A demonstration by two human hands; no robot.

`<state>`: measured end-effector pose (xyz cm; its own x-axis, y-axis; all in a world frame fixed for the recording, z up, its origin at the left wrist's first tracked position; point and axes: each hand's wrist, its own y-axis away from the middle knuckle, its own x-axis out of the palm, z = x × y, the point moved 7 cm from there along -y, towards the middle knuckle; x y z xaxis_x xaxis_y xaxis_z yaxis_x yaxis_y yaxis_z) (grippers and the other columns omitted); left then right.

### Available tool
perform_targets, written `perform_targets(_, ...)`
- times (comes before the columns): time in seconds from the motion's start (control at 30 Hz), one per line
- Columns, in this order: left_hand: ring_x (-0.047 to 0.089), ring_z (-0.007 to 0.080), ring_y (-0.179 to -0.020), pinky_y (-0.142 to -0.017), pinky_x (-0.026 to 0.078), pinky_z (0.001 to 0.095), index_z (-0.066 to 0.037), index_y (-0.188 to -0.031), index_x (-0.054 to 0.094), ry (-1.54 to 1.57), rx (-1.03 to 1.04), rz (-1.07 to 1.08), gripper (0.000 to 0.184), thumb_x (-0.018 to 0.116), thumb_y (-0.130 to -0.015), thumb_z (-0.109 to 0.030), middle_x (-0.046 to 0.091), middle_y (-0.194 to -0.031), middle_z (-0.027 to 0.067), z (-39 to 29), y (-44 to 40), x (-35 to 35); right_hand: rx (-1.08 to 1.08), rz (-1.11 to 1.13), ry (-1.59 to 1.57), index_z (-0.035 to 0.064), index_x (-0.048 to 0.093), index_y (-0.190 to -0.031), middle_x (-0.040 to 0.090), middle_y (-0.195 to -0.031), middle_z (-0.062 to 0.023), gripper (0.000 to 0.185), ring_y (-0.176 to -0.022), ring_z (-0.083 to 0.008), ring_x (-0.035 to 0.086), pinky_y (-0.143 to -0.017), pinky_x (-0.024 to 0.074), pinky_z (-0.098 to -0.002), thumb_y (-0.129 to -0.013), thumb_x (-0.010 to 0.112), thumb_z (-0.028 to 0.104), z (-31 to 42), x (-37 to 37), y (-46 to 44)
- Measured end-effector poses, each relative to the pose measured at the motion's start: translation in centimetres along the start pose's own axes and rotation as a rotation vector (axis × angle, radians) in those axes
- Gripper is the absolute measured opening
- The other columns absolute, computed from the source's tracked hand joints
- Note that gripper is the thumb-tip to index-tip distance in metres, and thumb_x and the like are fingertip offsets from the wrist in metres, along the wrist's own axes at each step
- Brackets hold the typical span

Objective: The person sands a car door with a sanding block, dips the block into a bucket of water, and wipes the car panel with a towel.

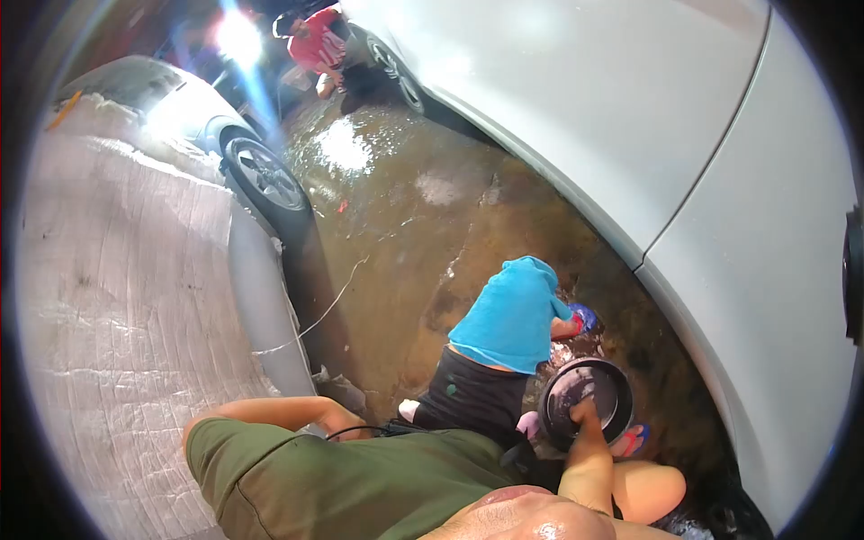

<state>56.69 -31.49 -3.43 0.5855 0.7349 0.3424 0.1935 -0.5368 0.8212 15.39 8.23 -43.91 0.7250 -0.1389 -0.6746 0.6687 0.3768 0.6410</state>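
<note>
My right hand (585, 410) reaches down inside a round dark basin (624, 396) with pale liquid in it; its fingertips are hidden. At the lower left, my left hand (346, 421) lies beside the green clothing (360, 477) and a thin black cable (369, 428); its fingers cannot be made out. Close to the basin, a person in a light blue shirt (508, 310) and dark shorts (468, 396) bends over, one arm extended to a blue and red item (583, 319).
A white car (612, 117) runs along the right. On the left is another car (184, 108), beside a large whitish quilted sheet (126, 270). The brown floor (405, 234) looks wet. Farther back, a person in a red shirt (317, 40) crouches near a bright light (238, 38).
</note>
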Motion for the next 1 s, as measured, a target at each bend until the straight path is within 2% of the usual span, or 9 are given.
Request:
perform_targets(0.1, 0.073, 0.0256, -0.095, -0.081, 0.062, 0.0428, 0.001, -0.120, 0.063, 0.646, -0.364, -0.191, 0.045, 0.067, -0.101, -0.039, 0.074, -0.109, 0.0147, -4.3, 2.4, 0.9, 0.161, 0.064, -0.319, -0.0104, 0.071, -0.114, 0.072, -0.114, -0.0333, 0.043, -0.106, -0.0404, 0.074, -0.093, 0.0584, -0.0453, -0.079, 0.066, 0.015, 2.7, -5.7, 3.1)
perform_targets(0.33, 0.074, 0.0233, -0.102, -0.081, 0.062, 0.0456, -0.011, -0.111, 0.069, 0.126, -0.259, 0.222, 0.028, 0.069, -0.098, -0.036, 0.075, -0.109, 0.0070, -8.1, 0.4, 1.6, -0.101, -0.411, -0.268, -0.0071, 0.072, -0.115, 0.075, -0.091, -0.0304, 0.035, -0.057, -0.0303, 0.075, -0.063, 0.0612, -0.0423, -0.084, 0.057, 0.001, 4.1, -10.3, 4.3)
perform_targets(0.43, 0.073, 0.0228, -0.104, -0.084, 0.061, 0.0485, -0.012, -0.115, 0.071, -0.116, -0.367, 0.318, 0.030, 0.073, -0.096, -0.036, 0.076, -0.111, 0.0059, -5.9, -0.2, 0.3, 0.149, -0.085, -0.562, -0.0047, 0.072, -0.119, 0.074, -0.099, -0.0325, 0.040, -0.077, -0.0370, 0.078, -0.076, 0.0618, -0.0449, -0.083, 0.058, 0.005, 7.4, -12.7, 9.5)
perform_targets(0.47, 0.074, 0.0239, -0.103, -0.086, 0.060, 0.0477, -0.016, -0.111, 0.076, -0.222, -0.400, 0.287, 0.027, 0.075, -0.094, -0.037, 0.077, -0.109, 0.0042, -6.8, -0.1, -0.8, 0.290, -0.002, -0.672, -0.0041, 0.071, -0.122, 0.073, -0.111, -0.0328, 0.046, -0.103, -0.0423, 0.074, -0.095, 0.0575, -0.0462, -0.080, 0.060, 0.011, 8.8, -13.5, 11.9)
perform_targets(0.53, 0.073, 0.0219, -0.095, -0.081, 0.058, 0.0434, -0.012, -0.111, 0.080, -0.505, -0.131, 0.217, 0.036, 0.078, -0.090, -0.041, 0.079, -0.103, 0.0046, -8.8, -2.7, -5.7, 0.150, -0.080, -0.354, -0.0040, 0.071, -0.123, 0.071, -0.116, -0.0330, 0.050, -0.114, -0.0444, 0.069, -0.101, 0.0541, -0.0466, -0.078, 0.062, 0.015, 6.9, -11.6, 10.0)
perform_targets(0.57, 0.074, 0.0286, -0.090, -0.078, 0.056, 0.0445, -0.009, -0.098, 0.081, -0.897, 0.030, -0.179, 0.036, 0.076, -0.089, -0.043, 0.079, -0.096, 0.0133, -15.1, -0.6, -8.9, 0.082, -0.118, -0.196, -0.0040, 0.070, -0.124, 0.070, -0.119, -0.0331, 0.053, -0.120, -0.0455, 0.066, -0.104, 0.0524, -0.0468, -0.076, 0.063, 0.017, 4.7, -9.6, 8.3)
perform_targets(0.7, 0.065, 0.0403, -0.113, -0.095, 0.053, 0.0483, -0.004, -0.125, 0.063, -0.707, 0.504, -1.479, 0.035, 0.060, -0.102, -0.030, 0.068, -0.120, 0.0201, -28.3, 5.2, -17.4, 0.076, -0.093, -0.175, -0.0097, 0.069, -0.123, 0.069, -0.121, -0.0343, 0.057, -0.119, -0.0454, 0.066, -0.106, 0.0515, -0.0465, -0.075, 0.063, 0.020, 3.4, -9.0, 9.0)
perform_targets(0.77, 0.063, 0.0338, -0.126, -0.105, 0.049, 0.0460, -0.005, -0.135, 0.061, -0.420, 0.778, -1.463, 0.045, 0.060, -0.104, -0.038, 0.066, -0.136, 0.0185, -32.7, 4.0, -18.1, 0.087, -0.142, -0.180, -0.0095, 0.071, -0.115, 0.069, -0.116, -0.0356, 0.051, -0.118, -0.0460, 0.067, -0.105, 0.0519, -0.0462, -0.074, 0.064, 0.020, 3.9, -9.4, 9.5)
perform_targets(1.0, 0.050, 0.0283, -0.142, -0.119, 0.040, 0.0449, -0.012, -0.155, 0.050, 0.611, 0.642, -0.382, 0.078, 0.043, -0.103, -0.070, 0.055, -0.153, 0.0166, -30.2, -9.3, -25.9, 0.115, -0.353, -0.194, -0.0022, 0.077, -0.108, 0.074, -0.109, -0.0301, 0.045, -0.111, -0.0437, 0.070, -0.101, 0.0535, -0.0460, -0.073, 0.067, 0.023, 4.1, -11.1, 9.5)
